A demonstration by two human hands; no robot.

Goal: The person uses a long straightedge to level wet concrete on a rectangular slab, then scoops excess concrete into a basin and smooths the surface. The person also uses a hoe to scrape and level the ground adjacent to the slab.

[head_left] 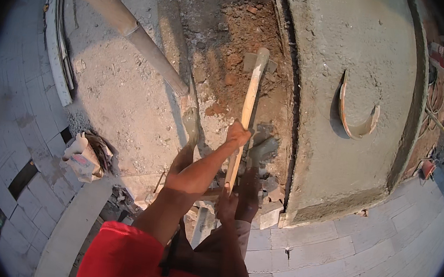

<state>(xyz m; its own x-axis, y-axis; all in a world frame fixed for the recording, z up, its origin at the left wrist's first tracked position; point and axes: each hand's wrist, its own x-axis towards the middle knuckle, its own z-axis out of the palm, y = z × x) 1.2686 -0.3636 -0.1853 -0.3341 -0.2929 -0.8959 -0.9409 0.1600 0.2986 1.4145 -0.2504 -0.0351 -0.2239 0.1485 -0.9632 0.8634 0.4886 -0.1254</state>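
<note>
Both my hands are closed around the wooden handle of a hoe (249,104), which slants away from my body. My left hand (238,133) grips it around the middle, while my right hand (226,203) holds the lower end close to my legs. At the far end, the hoe's grey metal blade (249,62) shows on both sides of the handle, over reddish-brown loose soil (237,30). Part of the blade is hidden behind the handle. My feet stand on either side of the handle, coated in grey mud.
A wet grey concrete slab (347,166) lies right, carrying a curved broken piece (359,131). From the upper left a long round pole (111,15) slants toward my left foot. A torn bag (84,157) lies left, with pale block walls on both sides. A bucket (443,61) sits far right.
</note>
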